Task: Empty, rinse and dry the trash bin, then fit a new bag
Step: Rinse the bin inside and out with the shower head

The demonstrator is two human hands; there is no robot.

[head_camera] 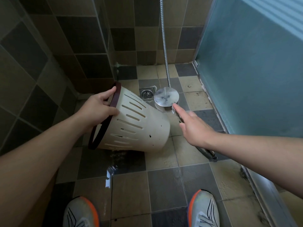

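Left hand (100, 106) with curled, gripping fingers; right hand (195, 126) outstretched, forefinger straight.

A person's 2 bare forearms, no sleeves in view, end in a left hand (100, 107) and right hand (195, 128) without rings; 2 white trainers (80, 213) carry orange edging and black streaks.

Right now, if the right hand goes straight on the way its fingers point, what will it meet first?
Most likely the round shower head on the floor: the right hand is open, its index fingertip already at the disc's near edge. Whether it touches is unclear.
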